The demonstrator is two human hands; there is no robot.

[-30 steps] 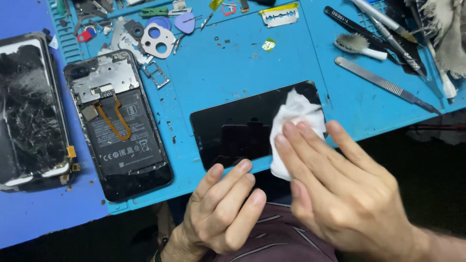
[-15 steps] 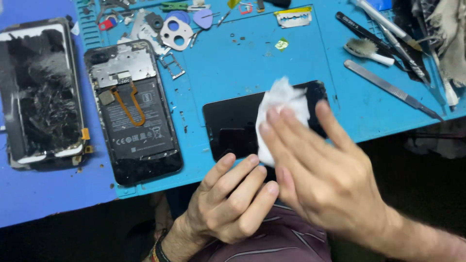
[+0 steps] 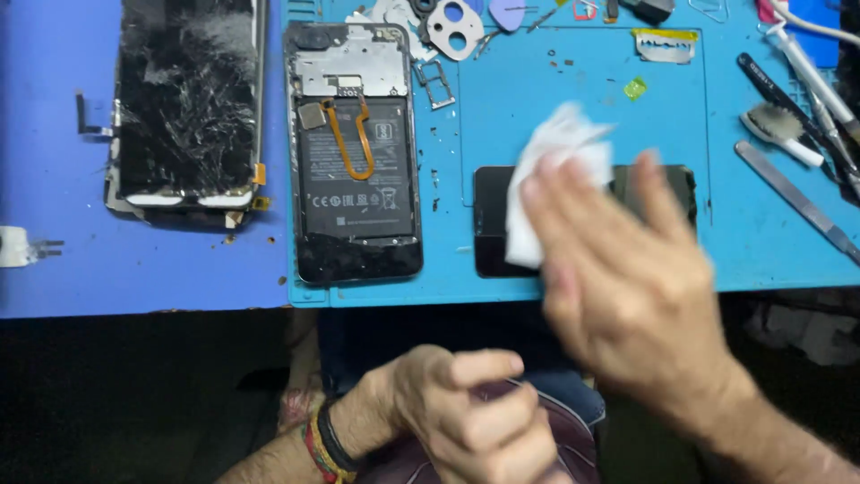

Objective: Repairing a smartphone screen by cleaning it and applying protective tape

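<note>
Pressing down on the white wipe [image 3: 557,179], the right hand [image 3: 636,287] spreads its fingers flat over it, motion-blurred, pinning the cloth against the black screen panel [image 3: 491,220] that lies on the blue work mat [image 3: 555,90] near its front edge. Panel sits right under that hand, half hidden by it. Left hand [image 3: 466,412] is off the mat, well below the panel, curled in a loose fist, holding nothing. Left of the panel lies an opened phone [image 3: 356,152], then a cracked screen [image 3: 186,103].
</note>
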